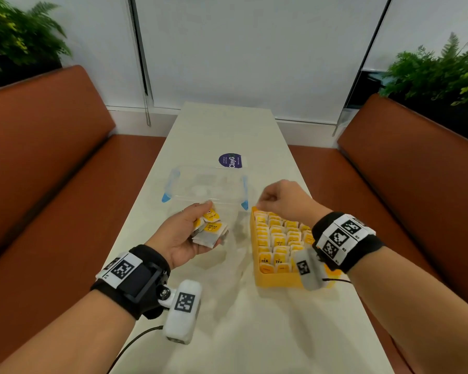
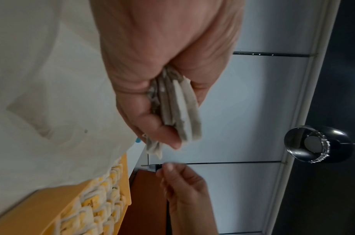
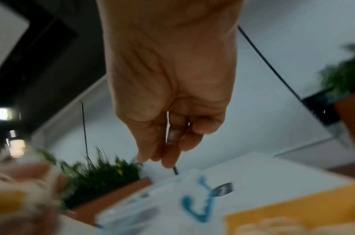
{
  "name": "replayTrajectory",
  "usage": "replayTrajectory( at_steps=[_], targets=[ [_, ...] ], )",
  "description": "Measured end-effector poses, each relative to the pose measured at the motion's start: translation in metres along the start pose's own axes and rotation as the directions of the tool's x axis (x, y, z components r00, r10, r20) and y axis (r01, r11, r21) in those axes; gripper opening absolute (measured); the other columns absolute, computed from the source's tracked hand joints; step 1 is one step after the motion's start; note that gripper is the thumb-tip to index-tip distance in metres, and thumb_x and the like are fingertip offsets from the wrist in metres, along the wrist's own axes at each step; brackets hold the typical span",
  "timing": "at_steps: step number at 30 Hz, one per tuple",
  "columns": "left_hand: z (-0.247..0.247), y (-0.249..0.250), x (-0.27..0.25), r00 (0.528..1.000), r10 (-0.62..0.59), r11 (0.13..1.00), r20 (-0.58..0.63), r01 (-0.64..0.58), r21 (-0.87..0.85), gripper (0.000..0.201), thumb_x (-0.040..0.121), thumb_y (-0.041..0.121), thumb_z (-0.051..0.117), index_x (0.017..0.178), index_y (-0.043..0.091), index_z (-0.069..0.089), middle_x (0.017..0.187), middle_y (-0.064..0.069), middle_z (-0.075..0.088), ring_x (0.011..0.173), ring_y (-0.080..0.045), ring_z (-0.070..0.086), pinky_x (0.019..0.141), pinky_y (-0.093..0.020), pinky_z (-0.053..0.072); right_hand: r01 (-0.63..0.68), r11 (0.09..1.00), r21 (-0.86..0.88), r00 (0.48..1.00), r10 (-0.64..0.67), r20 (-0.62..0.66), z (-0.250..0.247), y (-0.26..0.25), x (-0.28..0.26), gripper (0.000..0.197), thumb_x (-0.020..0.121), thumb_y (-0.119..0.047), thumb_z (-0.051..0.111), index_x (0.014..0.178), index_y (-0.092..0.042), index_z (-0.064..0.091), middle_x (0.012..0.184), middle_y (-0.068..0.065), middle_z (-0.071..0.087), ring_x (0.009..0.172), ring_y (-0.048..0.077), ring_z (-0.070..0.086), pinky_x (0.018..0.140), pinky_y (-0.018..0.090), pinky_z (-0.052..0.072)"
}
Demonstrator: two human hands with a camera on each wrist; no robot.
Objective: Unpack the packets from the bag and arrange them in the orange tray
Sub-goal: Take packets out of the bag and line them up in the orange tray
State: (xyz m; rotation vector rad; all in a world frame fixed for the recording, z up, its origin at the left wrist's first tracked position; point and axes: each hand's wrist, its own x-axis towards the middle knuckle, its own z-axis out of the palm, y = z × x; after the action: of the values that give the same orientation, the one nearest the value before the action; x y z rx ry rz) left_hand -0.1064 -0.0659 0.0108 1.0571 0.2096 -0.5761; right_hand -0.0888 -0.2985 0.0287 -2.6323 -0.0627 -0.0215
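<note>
My left hand (image 1: 211,223) is palm-up over the white table (image 1: 227,333), and its thumb and fingers grip a fanned bunch of yellow-labelled tea packets (image 1: 210,234). The left wrist view shows the left hand (image 2: 180,124) with the packets' (image 2: 182,101) edges squeezed together. The orange tray (image 1: 278,282) sits to the right, filled with several rows of upright packets (image 1: 278,241). My right hand (image 1: 262,201) hovers over the tray's far left corner. Its fingers are curled and the thumb meets them, with nothing visible between them (image 3: 158,157). A clear bag (image 1: 235,238) lies flat between hand and tray.
A clear plastic box (image 1: 173,182) with blue clips stands on the table just beyond both hands. A dark round sticker (image 1: 230,160) lies behind it. Brown benches (image 1: 52,171) run along both sides of the narrow table, with plants (image 1: 438,74) behind them.
</note>
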Motion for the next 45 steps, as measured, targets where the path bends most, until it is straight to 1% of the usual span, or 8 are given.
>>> replayTrajectory(
  at_steps=[4, 9, 13, 17, 21, 29, 35, 45],
  targets=[
    [-0.001, 0.002, 0.000, 1.000, -0.005, 1.000, 0.018, 0.005, 0.008, 0.018, 0.093, 0.031, 0.059, 0.090, 0.013, 0.059, 0.077, -0.014, 0.070, 0.062, -0.031, 0.069, 0.046, -0.028, 0.052, 0.047, 0.929, 0.367, 0.983, -0.107, 0.147, 0.016, -0.052, -0.010, 0.024, 0.078, -0.029, 0.076, 0.086, -0.007, 0.070, 0.077, 0.006, 0.070, 0.065, 0.005, 0.059, 0.070, 0.023, 0.048],
    [-0.006, 0.003, 0.001, 0.998, -0.041, 0.999, 0.057, 0.041, 0.002, 0.025, 0.093, 0.035, 0.057, 0.099, 0.011, 0.062, 0.084, -0.015, 0.071, 0.071, -0.034, 0.065, 0.052, -0.031, 0.054, 0.071, 0.927, 0.369, 0.978, -0.137, 0.155, 0.033, -0.076, -0.009, 0.030, 0.072, -0.028, 0.082, 0.090, -0.011, 0.064, 0.063, -0.003, 0.062, 0.057, 0.005, 0.057, 0.063, 0.024, 0.046],
    [-0.007, 0.003, -0.001, 0.994, -0.057, 0.998, 0.092, 0.057, 0.004, 0.031, 0.095, 0.037, 0.053, 0.099, 0.010, 0.067, 0.087, -0.016, 0.071, 0.073, -0.034, 0.063, 0.056, -0.031, 0.054, 0.094, 0.919, 0.382, 0.976, -0.160, 0.146, 0.035, -0.082, -0.007, 0.026, 0.069, -0.021, 0.083, 0.089, -0.012, 0.069, 0.078, 0.014, 0.070, 0.071, 0.022, 0.065, 0.076, 0.040, 0.054],
    [-0.010, 0.005, -0.002, 0.993, -0.066, 0.998, 0.101, 0.064, 0.022, 0.036, 0.096, 0.038, 0.051, 0.110, 0.007, 0.064, 0.090, -0.017, 0.070, 0.069, -0.033, 0.066, 0.056, -0.032, 0.054, 0.087, 0.905, 0.415, 0.971, -0.170, 0.168, 0.032, -0.084, -0.008, 0.024, 0.072, -0.010, 0.081, 0.094, -0.007, 0.074, 0.072, 0.004, 0.066, 0.069, 0.012, 0.059, 0.073, 0.030, 0.051],
    [-0.011, 0.006, -0.006, 0.993, -0.075, 0.997, 0.087, 0.075, 0.001, 0.035, 0.095, 0.038, 0.053, 0.111, 0.008, 0.062, 0.089, -0.019, 0.071, 0.071, -0.033, 0.067, 0.052, -0.030, 0.054, 0.117, 0.882, 0.456, 0.976, -0.187, 0.110, 0.027, -0.086, -0.011, 0.007, 0.081, -0.008, 0.072, 0.088, -0.008, 0.074, 0.079, 0.015, 0.071, 0.072, 0.018, 0.062, 0.075, 0.036, 0.053],
    [-0.009, 0.008, -0.010, 0.994, -0.076, 0.997, 0.080, 0.078, -0.024, 0.035, 0.093, 0.040, 0.056, 0.101, 0.007, 0.065, 0.080, -0.016, 0.070, 0.060, -0.028, 0.068, 0.048, -0.024, 0.053, 0.064, 0.838, 0.542, 0.992, -0.113, 0.057, 0.020, -0.090, -0.018, 0.007, 0.087, 0.000, 0.060, 0.086, -0.005, 0.065, 0.076, 0.015, 0.070, 0.059, 0.013, 0.060, 0.053, 0.011, 0.043],
    [-0.007, 0.005, -0.010, 0.995, -0.008, 0.999, 0.102, 0.005, 0.036, 0.047, 0.082, 0.050, 0.060, 0.111, 0.013, 0.061, 0.087, -0.011, 0.068, 0.070, -0.028, 0.069, 0.051, -0.024, 0.052, -0.003, 0.773, 0.635, 1.000, 0.014, -0.011, 0.019, -0.088, -0.018, 0.024, 0.088, -0.020, 0.062, 0.081, 0.002, 0.067, 0.072, 0.014, 0.070, 0.063, 0.018, 0.065, 0.056, 0.020, 0.046],
    [-0.004, -0.001, -0.006, 0.993, 0.036, 0.995, 0.115, -0.047, 0.093, 0.017, 0.075, 0.001, 0.070, 0.080, 0.014, 0.060, 0.085, -0.014, 0.068, 0.066, -0.029, 0.070, 0.044, -0.023, 0.048, -0.074, 0.716, 0.694, 0.971, 0.211, -0.114, 0.004, -0.082, -0.021, 0.012, 0.078, 0.001, 0.063, 0.089, -0.005, 0.063, 0.071, 0.012, 0.062, 0.048, 0.019, 0.064, 0.041, 0.020, 0.042]
  ],
)
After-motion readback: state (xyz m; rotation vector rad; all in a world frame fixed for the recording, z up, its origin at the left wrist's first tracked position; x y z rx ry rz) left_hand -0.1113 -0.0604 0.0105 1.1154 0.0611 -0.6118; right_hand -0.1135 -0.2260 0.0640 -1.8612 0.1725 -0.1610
